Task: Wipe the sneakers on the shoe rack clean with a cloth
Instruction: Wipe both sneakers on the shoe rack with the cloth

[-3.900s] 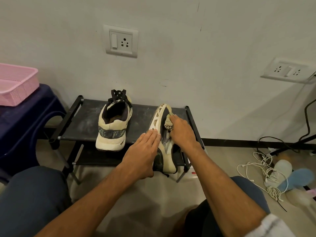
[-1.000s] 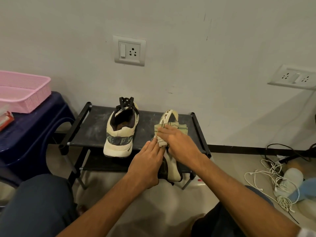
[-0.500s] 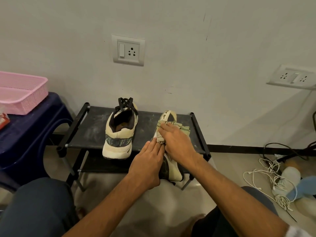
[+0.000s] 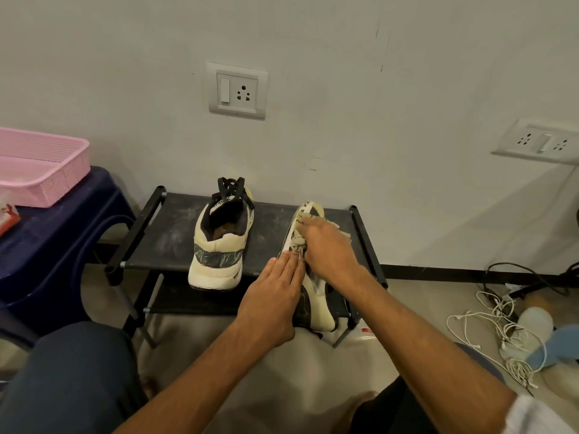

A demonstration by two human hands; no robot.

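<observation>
Head view looks down on a low black shoe rack (image 4: 163, 236) that stands against a pale wall, and both sneakers are on its top shelf. The upright sneaker (image 4: 217, 249) is on the left part of the shelf, cream with a dark band at the heel and black laces, its heel toward the person. It is apart from both hands. The tipped sneaker (image 4: 318, 305) is on the right part of the shelf, turned on its side, and its heel end comes over the front bar toward the person. The left hand (image 4: 272, 299) lies flat against the side of this sneaker with straight fingers held together, and it grasps nothing. Its fingertips reach up to the cloth (image 4: 296, 242). The cloth is a pale, bunched piece lying on the front half of the tipped sneaker, under the right hand (image 4: 329, 245). That hand covers it and seems to be grasping the bunch while pressing it on the shoe, though the back of the hand hides most of the fingers. To the left of the rack is a dark blue stool (image 4: 59, 239) with a pink basket (image 4: 47, 175) on it. A wall socket (image 4: 237, 90) is above the rack, and white cables (image 4: 501, 327) lie tangled on the floor at the right.
</observation>
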